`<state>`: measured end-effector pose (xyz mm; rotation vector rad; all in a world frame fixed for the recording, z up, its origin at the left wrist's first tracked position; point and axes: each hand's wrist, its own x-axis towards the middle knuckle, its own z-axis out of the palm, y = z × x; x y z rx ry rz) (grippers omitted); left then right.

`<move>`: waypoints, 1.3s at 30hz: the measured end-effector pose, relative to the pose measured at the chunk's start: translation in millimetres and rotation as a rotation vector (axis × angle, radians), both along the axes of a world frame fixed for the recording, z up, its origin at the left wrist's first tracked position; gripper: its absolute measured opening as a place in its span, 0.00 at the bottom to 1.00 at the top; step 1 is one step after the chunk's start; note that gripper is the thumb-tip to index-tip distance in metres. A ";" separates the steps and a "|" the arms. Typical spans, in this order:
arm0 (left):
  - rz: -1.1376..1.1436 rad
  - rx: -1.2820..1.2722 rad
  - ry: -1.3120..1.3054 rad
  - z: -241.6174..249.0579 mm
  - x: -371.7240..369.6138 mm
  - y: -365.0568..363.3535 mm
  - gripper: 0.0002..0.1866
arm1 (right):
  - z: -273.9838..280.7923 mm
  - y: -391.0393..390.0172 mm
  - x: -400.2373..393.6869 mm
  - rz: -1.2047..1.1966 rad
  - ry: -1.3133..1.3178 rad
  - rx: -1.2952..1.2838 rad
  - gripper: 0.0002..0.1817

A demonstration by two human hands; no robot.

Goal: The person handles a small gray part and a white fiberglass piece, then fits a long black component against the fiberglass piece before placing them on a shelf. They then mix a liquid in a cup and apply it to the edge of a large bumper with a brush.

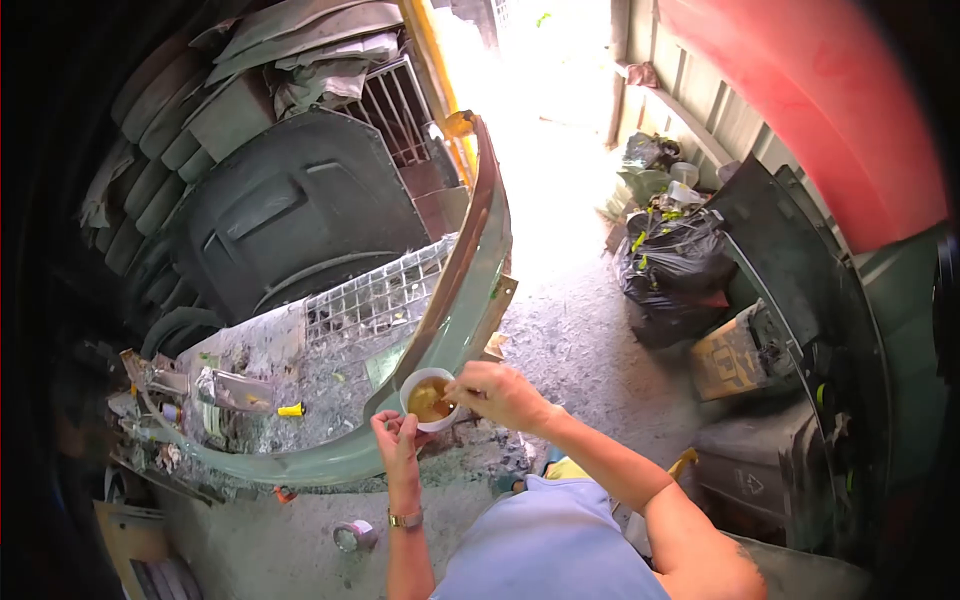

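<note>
My left hand (397, 440), a watch on its wrist, holds a small white cup (409, 389) by its near left side. Amber-brown liquid (428, 400) lies in the cup. Above the cup's right rim, my right hand (500, 393) is closed in a pinch. Whatever its fingers grip is too small and hidden to name. Just behind the cup, a long, curved, pale green glossy panel (445, 310) with a brownish edge sweeps across the worktable.
The dusty worktable (270, 345) bears a wire grid (375, 305) and a yellow-capped item (291, 410). A dark hood-like panel (300, 205) stands behind. At right are black rubbish bags (675, 265), a cardboard box (735, 355) and a grey bin (755, 465). A tape roll (354, 536) lies on the floor.
</note>
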<state>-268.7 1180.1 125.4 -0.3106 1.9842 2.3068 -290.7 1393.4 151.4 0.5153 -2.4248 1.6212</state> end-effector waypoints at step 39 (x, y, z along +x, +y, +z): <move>0.405 0.006 -0.021 15.2 29.4 25.2 0.21 | 35.2 144.5 -142.7 -0.495 0.266 -0.253 0.11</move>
